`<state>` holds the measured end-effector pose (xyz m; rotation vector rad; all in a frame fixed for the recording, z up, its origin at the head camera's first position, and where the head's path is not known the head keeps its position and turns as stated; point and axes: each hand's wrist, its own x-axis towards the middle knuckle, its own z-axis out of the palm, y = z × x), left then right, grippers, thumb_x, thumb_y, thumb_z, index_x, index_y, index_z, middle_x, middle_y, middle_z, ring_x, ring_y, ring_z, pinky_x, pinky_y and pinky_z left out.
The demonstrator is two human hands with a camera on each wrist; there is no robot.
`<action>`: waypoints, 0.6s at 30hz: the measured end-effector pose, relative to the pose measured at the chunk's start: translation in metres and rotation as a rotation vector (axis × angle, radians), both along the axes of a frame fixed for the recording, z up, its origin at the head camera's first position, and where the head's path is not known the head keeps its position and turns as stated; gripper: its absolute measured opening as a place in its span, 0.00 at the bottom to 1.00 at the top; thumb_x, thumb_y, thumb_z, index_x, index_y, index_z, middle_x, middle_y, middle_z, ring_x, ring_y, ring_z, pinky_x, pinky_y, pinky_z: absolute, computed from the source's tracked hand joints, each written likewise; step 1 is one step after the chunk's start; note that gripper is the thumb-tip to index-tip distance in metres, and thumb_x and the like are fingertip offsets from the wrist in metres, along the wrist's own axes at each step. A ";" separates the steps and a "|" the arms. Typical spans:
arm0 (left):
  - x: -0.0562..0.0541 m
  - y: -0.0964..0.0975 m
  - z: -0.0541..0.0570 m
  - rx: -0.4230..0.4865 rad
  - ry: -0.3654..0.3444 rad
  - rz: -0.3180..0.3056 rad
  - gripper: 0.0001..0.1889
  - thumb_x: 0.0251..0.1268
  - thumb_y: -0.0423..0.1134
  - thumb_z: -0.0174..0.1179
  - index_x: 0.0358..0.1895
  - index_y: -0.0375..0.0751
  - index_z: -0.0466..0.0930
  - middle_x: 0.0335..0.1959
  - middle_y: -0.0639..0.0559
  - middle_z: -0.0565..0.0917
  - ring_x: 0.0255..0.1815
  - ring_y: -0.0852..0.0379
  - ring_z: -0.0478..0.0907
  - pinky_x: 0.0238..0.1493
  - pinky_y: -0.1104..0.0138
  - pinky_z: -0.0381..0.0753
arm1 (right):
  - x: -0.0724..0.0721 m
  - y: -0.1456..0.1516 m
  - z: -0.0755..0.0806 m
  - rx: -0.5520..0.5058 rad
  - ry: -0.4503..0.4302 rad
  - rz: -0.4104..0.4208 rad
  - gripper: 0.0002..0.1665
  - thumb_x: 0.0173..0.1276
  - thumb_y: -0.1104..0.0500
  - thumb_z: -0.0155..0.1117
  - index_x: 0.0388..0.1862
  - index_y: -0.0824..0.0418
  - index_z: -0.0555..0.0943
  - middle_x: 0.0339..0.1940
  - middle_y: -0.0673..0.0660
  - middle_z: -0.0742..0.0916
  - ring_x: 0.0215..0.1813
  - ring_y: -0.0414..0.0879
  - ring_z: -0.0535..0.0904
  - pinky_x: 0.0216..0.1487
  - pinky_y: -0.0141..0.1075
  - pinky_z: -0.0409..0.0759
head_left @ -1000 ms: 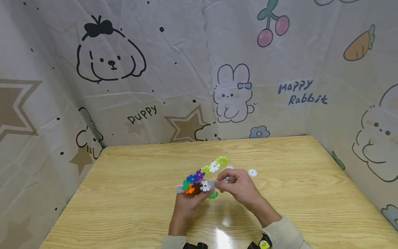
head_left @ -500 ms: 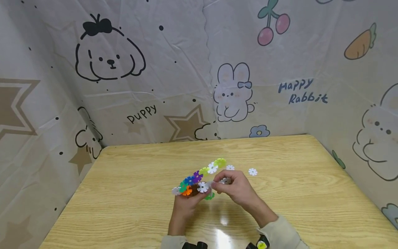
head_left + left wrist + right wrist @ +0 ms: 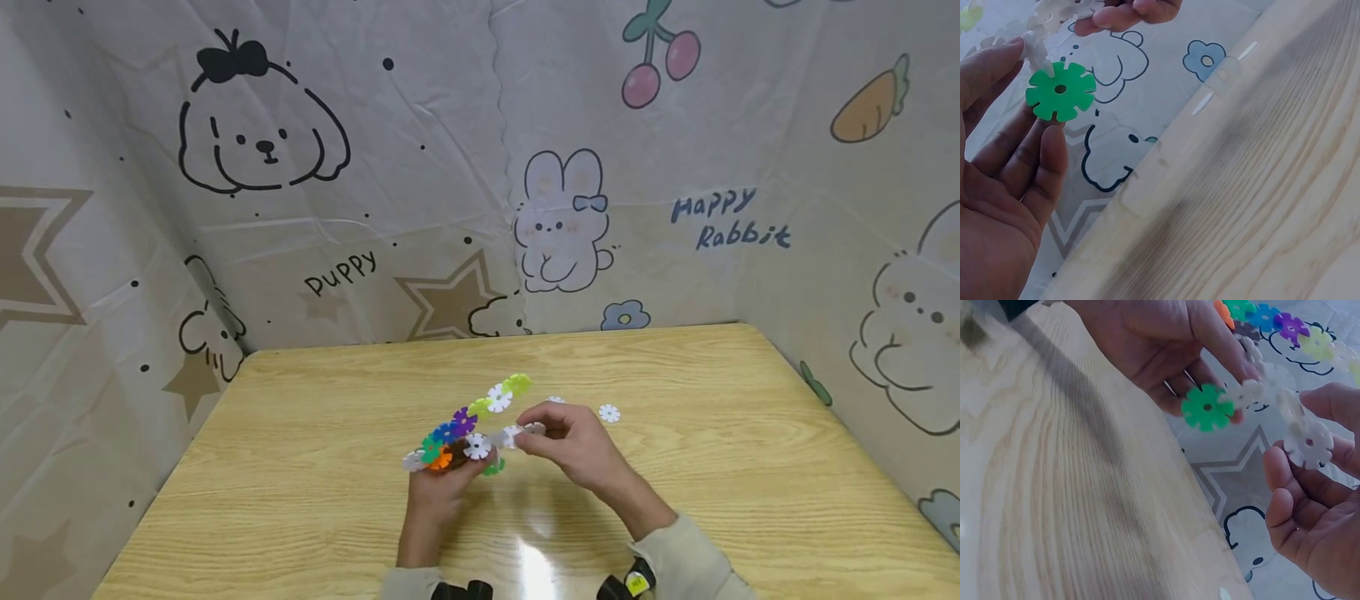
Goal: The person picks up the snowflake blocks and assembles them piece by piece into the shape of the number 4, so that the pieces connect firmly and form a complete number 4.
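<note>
A chain of interlocking snowflake discs (image 3: 464,421) spans the space above the table. It runs through yellow, white, purple, blue, green, orange and brown discs. My left hand (image 3: 441,500) grips its near part, thumb by a white disc (image 3: 477,447). A green disc (image 3: 1075,100) hangs below the white ones, close to the left fingertips. My right hand (image 3: 581,446) pinches white discs (image 3: 1310,442) at the chain's right end, between thumb and fingers. In the right wrist view these white discs sit against the ones leading to the left hand; whether every slot is fully engaged cannot be seen.
Beyond the right hand, a loose white disc (image 3: 610,413) lies on the wooden table (image 3: 300,483). Another white disc (image 3: 556,400) shows partly behind that hand. A printed cloth (image 3: 435,167) hangs behind the table and at both sides.
My left hand and the chain have shifted a little to the left. White discs between the hands now show more clearly. The right hand keeps its pinch and has moved little.
</note>
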<state>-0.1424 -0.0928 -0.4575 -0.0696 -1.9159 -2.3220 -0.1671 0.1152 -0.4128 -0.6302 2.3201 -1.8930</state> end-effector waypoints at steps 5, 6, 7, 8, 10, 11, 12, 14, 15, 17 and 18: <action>0.000 -0.006 0.000 -0.035 -0.021 0.043 0.23 0.48 0.27 0.78 0.48 0.25 0.80 0.41 0.44 0.86 0.44 0.54 0.83 0.50 0.63 0.81 | -0.003 0.007 0.003 0.032 0.003 -0.048 0.14 0.68 0.57 0.71 0.46 0.65 0.85 0.41 0.57 0.86 0.40 0.51 0.83 0.41 0.38 0.82; 0.000 -0.008 0.000 -0.044 -0.026 0.050 0.24 0.48 0.28 0.78 0.49 0.26 0.80 0.41 0.44 0.86 0.44 0.54 0.83 0.51 0.64 0.81 | -0.004 0.009 0.003 0.043 0.005 -0.063 0.14 0.67 0.57 0.71 0.46 0.65 0.85 0.41 0.56 0.87 0.41 0.50 0.82 0.42 0.38 0.81; 0.001 -0.009 0.000 -0.044 -0.027 0.055 0.24 0.48 0.28 0.78 0.50 0.26 0.80 0.42 0.44 0.86 0.45 0.54 0.83 0.51 0.64 0.81 | -0.005 0.011 0.004 0.054 0.008 -0.076 0.13 0.67 0.57 0.71 0.46 0.64 0.85 0.42 0.56 0.87 0.41 0.50 0.82 0.42 0.38 0.81; 0.001 -0.010 0.000 -0.046 -0.024 0.060 0.24 0.48 0.28 0.78 0.51 0.26 0.80 0.43 0.44 0.86 0.46 0.54 0.83 0.51 0.64 0.81 | -0.006 0.013 0.004 0.063 0.008 -0.088 0.13 0.67 0.57 0.72 0.45 0.64 0.85 0.41 0.56 0.87 0.41 0.50 0.82 0.41 0.38 0.81; 0.001 -0.012 0.001 -0.030 -0.024 0.059 0.23 0.49 0.28 0.77 0.49 0.26 0.80 0.42 0.44 0.86 0.45 0.53 0.82 0.50 0.64 0.82 | -0.008 0.018 0.005 0.079 0.009 -0.108 0.13 0.67 0.57 0.72 0.45 0.64 0.85 0.41 0.56 0.86 0.41 0.50 0.81 0.41 0.37 0.80; 0.001 -0.013 0.001 -0.023 -0.024 0.061 0.22 0.49 0.27 0.77 0.49 0.26 0.80 0.41 0.44 0.85 0.44 0.54 0.82 0.49 0.64 0.82 | -0.009 0.020 0.005 0.089 0.007 -0.120 0.13 0.67 0.57 0.72 0.46 0.64 0.85 0.41 0.55 0.87 0.41 0.49 0.81 0.40 0.37 0.80; 0.001 -0.013 0.001 -0.019 -0.021 0.062 0.22 0.49 0.27 0.77 0.48 0.26 0.80 0.40 0.44 0.85 0.43 0.54 0.82 0.48 0.64 0.82 | -0.011 0.021 0.006 0.098 0.004 -0.130 0.13 0.67 0.57 0.72 0.46 0.64 0.85 0.40 0.55 0.87 0.41 0.49 0.81 0.40 0.37 0.80; 0.000 -0.015 0.001 -0.008 -0.011 0.063 0.21 0.48 0.25 0.76 0.46 0.25 0.80 0.39 0.44 0.86 0.41 0.54 0.83 0.47 0.63 0.83 | -0.013 0.025 0.006 0.113 -0.006 -0.151 0.15 0.67 0.56 0.72 0.46 0.65 0.85 0.40 0.55 0.87 0.41 0.49 0.81 0.40 0.37 0.80; 0.000 -0.015 0.002 -0.005 -0.006 0.063 0.21 0.48 0.24 0.76 0.46 0.24 0.80 0.38 0.44 0.86 0.41 0.54 0.83 0.46 0.63 0.83 | -0.015 0.026 0.006 0.120 -0.014 -0.164 0.15 0.67 0.56 0.72 0.46 0.65 0.85 0.41 0.55 0.87 0.41 0.49 0.81 0.41 0.37 0.80; 0.000 -0.016 0.002 -0.011 -0.001 0.062 0.21 0.48 0.24 0.76 0.47 0.23 0.80 0.38 0.44 0.86 0.41 0.54 0.83 0.46 0.63 0.83 | -0.018 0.028 0.005 0.140 -0.030 -0.189 0.16 0.67 0.55 0.72 0.47 0.65 0.85 0.40 0.55 0.87 0.41 0.48 0.81 0.41 0.38 0.80; 0.001 -0.017 0.002 -0.016 0.000 0.062 0.21 0.48 0.24 0.76 0.47 0.23 0.80 0.38 0.44 0.86 0.41 0.53 0.83 0.46 0.63 0.83 | -0.020 0.029 0.005 0.153 -0.035 -0.200 0.16 0.67 0.55 0.71 0.47 0.65 0.85 0.40 0.55 0.87 0.42 0.48 0.81 0.42 0.39 0.80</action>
